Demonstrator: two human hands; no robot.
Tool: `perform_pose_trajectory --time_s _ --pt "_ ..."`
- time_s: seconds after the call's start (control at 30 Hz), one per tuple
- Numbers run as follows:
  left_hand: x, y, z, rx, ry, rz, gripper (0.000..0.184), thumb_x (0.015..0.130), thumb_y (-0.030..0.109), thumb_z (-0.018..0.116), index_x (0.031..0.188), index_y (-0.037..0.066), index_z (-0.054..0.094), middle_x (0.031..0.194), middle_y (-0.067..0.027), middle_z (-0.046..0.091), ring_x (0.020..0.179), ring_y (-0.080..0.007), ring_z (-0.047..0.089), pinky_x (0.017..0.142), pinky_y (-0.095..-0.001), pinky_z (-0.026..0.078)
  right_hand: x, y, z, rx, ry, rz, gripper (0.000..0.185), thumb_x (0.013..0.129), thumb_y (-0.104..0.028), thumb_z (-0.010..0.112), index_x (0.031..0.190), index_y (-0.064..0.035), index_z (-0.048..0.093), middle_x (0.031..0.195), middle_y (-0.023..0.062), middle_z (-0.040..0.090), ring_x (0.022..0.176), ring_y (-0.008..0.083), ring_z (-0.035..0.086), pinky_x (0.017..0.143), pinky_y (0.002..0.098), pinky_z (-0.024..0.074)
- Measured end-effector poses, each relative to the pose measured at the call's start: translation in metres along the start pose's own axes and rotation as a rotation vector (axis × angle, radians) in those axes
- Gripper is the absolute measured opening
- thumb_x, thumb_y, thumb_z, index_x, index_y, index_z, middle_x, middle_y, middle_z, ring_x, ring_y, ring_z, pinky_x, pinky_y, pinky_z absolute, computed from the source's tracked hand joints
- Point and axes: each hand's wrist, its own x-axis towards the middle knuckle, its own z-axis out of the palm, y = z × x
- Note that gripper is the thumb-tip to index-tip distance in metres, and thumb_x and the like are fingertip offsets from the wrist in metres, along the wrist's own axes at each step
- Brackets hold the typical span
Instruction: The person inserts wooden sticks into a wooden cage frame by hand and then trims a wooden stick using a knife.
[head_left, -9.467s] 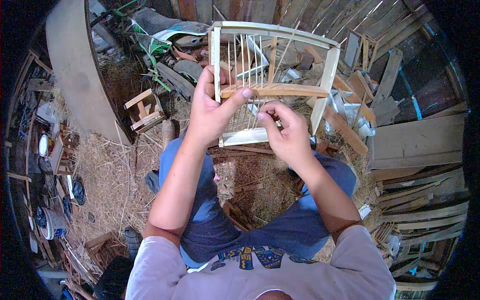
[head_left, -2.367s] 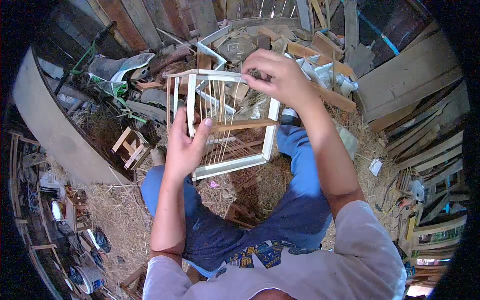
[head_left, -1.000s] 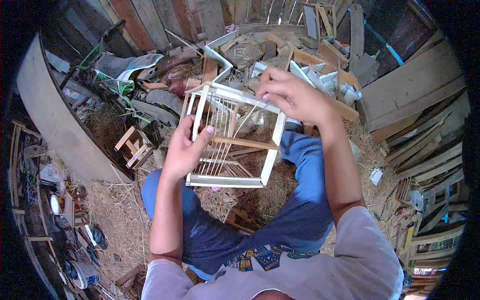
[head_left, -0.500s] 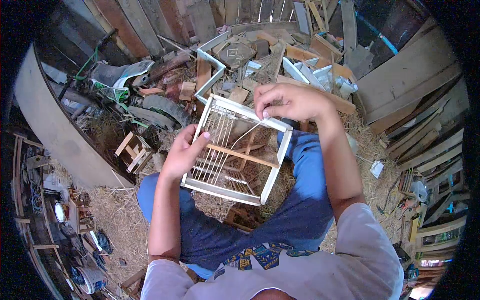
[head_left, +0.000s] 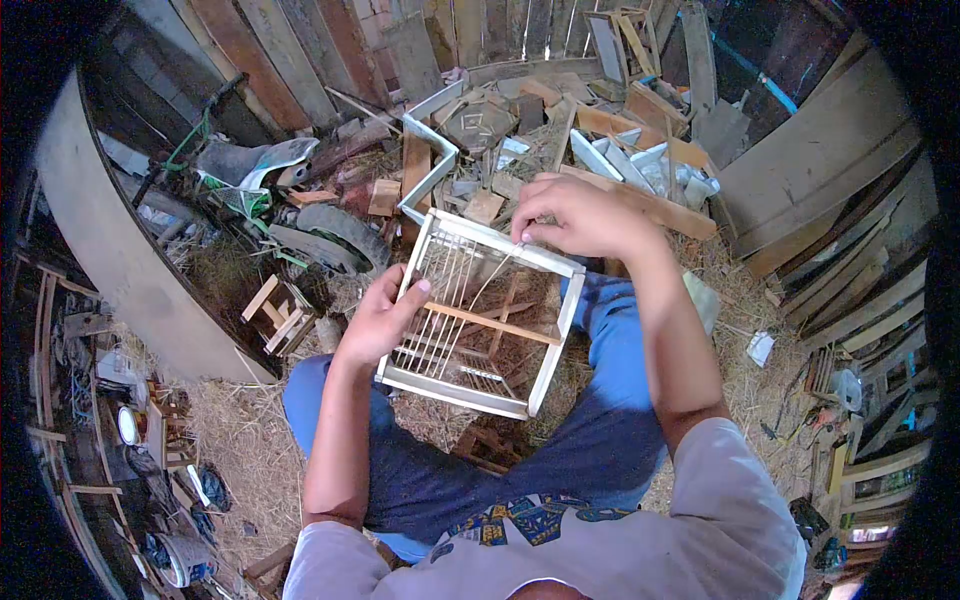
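One wooden frame [head_left: 495, 324] in left hand [head_left: 382, 320] — scrap wood [head_left: 525, 112] beyond, bucket [head_left: 188, 558] leftward

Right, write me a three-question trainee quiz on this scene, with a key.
1. Multiple choice. The left hand grips the pale frame by its: a) crossbar, b) side rail, c) bottom rail.
2. True or false: the right hand is at the frame's top rail.
3. Fill the gap: most of the thin sticks stand on the side nearer the ____ hand.

Key: 1 b; 2 true; 3 left.
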Motion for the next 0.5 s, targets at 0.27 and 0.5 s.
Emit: perform_pose_trajectory --time_s 0.27,0.5 --pt "0.0 0.002 -0.002 0.046 -0.045 -0.039 0.026 0.1 0.026 0.06 0.112 0.003 0.058 0.091 0.0027 0.059 0.082 -0.0058 0.049 0.074 -0.0246 0.041 0.002 -0.02 0.004 -0.235 0.076 0.042 0.006 0.082 -0.012 0.07 0.087 -0.0104 0.07 0.088 0.0045 0.065 0.096 0.0261 0.058 0.092 0.0396 0.0427" --pt "-0.001 0.005 -0.002 -0.02 -0.022 0.02 0.021 0.1 0.024 0.06 0.105 0.003 0.059 0.084 0.0034 0.057 0.073 -0.0042 0.047 0.064 -0.0228 0.039 0.014 -0.017 0.013 0.191 0.154 0.151 0.007 0.082 -0.009 0.067 0.088 -0.0072 0.065 0.089 0.0079 0.066 0.089 0.031 0.061 0.08 0.0419 0.0478"
